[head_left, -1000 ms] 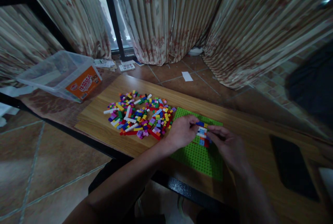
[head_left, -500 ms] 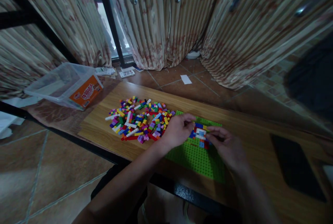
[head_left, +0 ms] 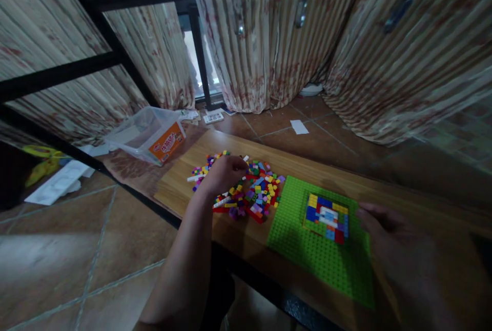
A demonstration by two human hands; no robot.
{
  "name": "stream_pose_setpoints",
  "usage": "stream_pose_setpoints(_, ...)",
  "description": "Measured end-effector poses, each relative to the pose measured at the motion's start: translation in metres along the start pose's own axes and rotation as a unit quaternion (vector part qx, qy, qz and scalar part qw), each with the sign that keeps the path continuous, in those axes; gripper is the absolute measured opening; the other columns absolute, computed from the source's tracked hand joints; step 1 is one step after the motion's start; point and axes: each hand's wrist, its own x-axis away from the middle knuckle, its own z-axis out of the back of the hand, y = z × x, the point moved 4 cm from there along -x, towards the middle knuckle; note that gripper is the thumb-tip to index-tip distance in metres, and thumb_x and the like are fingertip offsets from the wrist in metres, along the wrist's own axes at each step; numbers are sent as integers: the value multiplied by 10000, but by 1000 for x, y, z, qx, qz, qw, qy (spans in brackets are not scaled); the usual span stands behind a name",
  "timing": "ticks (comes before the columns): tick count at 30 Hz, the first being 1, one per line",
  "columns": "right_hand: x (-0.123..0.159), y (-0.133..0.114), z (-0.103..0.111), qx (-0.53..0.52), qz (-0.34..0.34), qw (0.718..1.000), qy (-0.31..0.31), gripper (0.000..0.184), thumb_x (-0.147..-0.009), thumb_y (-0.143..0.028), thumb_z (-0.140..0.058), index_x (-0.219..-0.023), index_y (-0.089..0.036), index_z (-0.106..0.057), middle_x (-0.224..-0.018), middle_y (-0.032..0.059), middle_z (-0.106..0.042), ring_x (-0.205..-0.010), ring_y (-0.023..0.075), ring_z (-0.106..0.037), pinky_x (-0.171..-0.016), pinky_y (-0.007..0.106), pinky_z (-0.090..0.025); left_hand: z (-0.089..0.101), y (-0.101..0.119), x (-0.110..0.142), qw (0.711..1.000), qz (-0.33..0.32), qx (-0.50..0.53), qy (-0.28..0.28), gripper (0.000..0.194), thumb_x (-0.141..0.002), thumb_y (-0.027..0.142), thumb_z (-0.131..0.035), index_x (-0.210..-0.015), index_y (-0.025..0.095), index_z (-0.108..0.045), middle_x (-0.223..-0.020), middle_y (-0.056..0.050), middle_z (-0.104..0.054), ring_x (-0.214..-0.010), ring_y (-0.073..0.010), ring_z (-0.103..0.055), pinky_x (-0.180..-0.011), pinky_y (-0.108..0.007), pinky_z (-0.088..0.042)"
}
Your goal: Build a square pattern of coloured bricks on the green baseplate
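Observation:
My left hand (head_left: 225,173) is over the heap of small colourful building bricks (head_left: 263,190), its fingers curled down among them. What lies in those fingers is hidden. A green studded baseplate (head_left: 300,249) lies to the right of the heap. On it sits a low block of joined bricks (head_left: 326,215) in blue, yellow, red and light blue around a white centre. Beside the plate's right edge is my right hand (head_left: 388,233), slightly blurred, with thumb and forefinger close together at the edge. Whether they grip anything cannot be made out.
The wooden tabletop (head_left: 184,180) carries the bricks and plate. A clear plastic tub (head_left: 144,136) with an orange label stands beyond its left end. Dark metal bars (head_left: 126,77) cross at the left. Striped curtains (head_left: 246,59) hang behind, and a white paper (head_left: 299,126) lies on the floor.
My left hand has left the baseplate and moved left to the brick heap. My right hand has drawn off the joined bricks to the plate's right edge. The view has shifted.

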Motion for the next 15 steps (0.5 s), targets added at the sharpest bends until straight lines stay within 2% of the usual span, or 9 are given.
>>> stream_pose_setpoints(3, 0, -3, -1, 54, 10, 998, -10, 365, -665, -512, -617, -887, -242, -723, -910, 62, -748, -897, 302, -690, -852, 472, -527, 8, -5, 8, 998, 7, -38, -50, 215, -726, 151, -582, -839, 149, -765, -767, -16, -735, -695, -138, -632, -639, -208, -475)
stream_pose_setpoints(6, -2, -3, -2, 80, 23, 996, -10, 407, -654, -547, -598, -877, -231, -726, -909, 79, -752, -881, 330, -691, -831, 518, -526, 7, -7, 12, 994, 7, -72, -84, 262, -710, 93, -576, -863, 164, -777, -781, -19, -745, -677, -133, -634, -666, -210, -483)
stream_pose_setpoints(10, -3, -4, -3, 101, 52, 993, -8, 409, -655, -574, -590, -850, -243, -731, -885, 89, -759, -846, 354, -696, -787, 539, -527, 2, -9, 9, 989, 11, -127, -70, 318, -689, 67, -579, -903, 188, -781, -804, -31, -751, -696, -159, -649, -685, -239, -489)
stream_pose_setpoints(15, -4, -2, -7, 125, 55, 990, -36, 404, -665, -583, -582, -859, -260, -729, -930, 92, -760, -877, 367, -694, -801, 536, -516, -10, -3, 2, 973, 39, -225, -29, 282, -706, 133, -589, -896, 221, -779, -852, -66, -744, -827, -229, -676, -744, -301, -506)
